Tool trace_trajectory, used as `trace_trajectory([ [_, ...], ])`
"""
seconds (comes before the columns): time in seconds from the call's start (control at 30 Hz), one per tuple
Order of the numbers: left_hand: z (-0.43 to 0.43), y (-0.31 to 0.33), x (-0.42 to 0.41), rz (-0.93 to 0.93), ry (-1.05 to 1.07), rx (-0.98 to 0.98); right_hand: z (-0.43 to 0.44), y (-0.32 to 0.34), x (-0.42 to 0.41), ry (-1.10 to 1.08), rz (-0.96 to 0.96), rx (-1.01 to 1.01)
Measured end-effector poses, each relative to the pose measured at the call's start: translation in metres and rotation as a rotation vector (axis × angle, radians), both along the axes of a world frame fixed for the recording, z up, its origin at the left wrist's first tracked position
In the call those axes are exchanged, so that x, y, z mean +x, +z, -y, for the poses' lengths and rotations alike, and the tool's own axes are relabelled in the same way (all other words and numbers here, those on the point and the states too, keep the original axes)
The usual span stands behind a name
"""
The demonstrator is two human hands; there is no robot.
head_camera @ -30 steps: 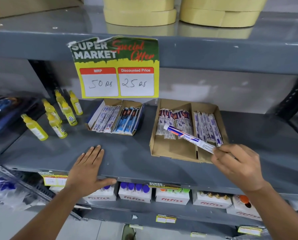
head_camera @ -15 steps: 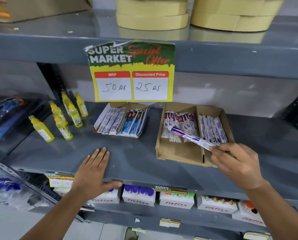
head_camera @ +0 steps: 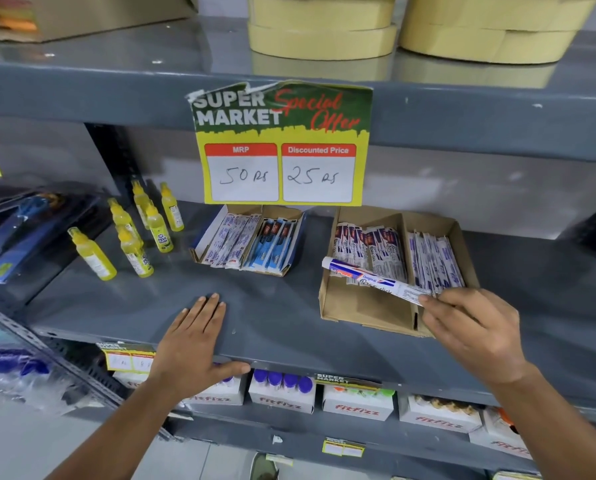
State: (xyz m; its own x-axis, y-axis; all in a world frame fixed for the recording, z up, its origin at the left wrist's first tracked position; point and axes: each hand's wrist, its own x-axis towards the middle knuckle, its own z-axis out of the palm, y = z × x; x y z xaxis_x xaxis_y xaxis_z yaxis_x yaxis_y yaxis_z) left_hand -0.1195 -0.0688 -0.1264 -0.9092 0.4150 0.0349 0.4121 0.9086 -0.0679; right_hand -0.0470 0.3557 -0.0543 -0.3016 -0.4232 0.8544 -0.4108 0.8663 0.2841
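Observation:
My right hand [head_camera: 469,336] pinches one end of a white, blue and red pen packet [head_camera: 372,280], holding it slanted over the brown cardboard tray [head_camera: 362,308] on the grey shelf [head_camera: 282,313]. The tray has two compartments with several similar packets lying in their far halves. My left hand [head_camera: 192,341] lies flat, fingers straight, on the shelf's front edge, thumb hooked under the lip.
A smaller box of pen packets [head_camera: 248,242] sits left of the tray. Several yellow glue bottles [head_camera: 134,237] stand further left. A price sign [head_camera: 282,143] hangs from the shelf above. Fitfizz boxes [head_camera: 357,405] fill the shelf below. Tape rolls [head_camera: 324,27] sit on top.
The packet in my right hand has stayed over the tray, dipping slightly closer to it. My left hand has not shifted on the shelf. The camera has drifted left.

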Motion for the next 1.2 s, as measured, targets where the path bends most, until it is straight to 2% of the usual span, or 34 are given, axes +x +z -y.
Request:
trace_trajectory([
  [0.27,0.0,-0.003,-0.001,-0.012,0.023,0.004,-0.002,-0.004,0.003,-0.047,0.01,-0.009],
  [0.4,0.001,-0.003,-0.002,-0.01,0.022,-0.007,0.001,-0.003,-0.002,-0.189,0.079,-0.06],
  [0.53,0.001,-0.004,-0.002,0.005,0.017,-0.006,0.019,0.007,-0.028,-0.396,0.319,-0.114],
  [0.67,0.0,-0.003,-0.001,0.004,0.009,-0.01,0.054,0.003,-0.053,-0.647,0.724,0.088],
  [0.73,0.001,-0.002,-0.001,-0.009,0.004,-0.019,0.073,0.002,-0.059,-0.726,0.867,0.204],
  [0.97,0.0,-0.002,0.0,0.006,0.016,-0.03,0.098,-0.001,-0.091,-0.668,1.041,0.217],
  [1.2,0.001,-0.004,-0.001,-0.016,0.005,-0.009,0.086,-0.002,-0.102,-0.533,1.186,0.108],
])
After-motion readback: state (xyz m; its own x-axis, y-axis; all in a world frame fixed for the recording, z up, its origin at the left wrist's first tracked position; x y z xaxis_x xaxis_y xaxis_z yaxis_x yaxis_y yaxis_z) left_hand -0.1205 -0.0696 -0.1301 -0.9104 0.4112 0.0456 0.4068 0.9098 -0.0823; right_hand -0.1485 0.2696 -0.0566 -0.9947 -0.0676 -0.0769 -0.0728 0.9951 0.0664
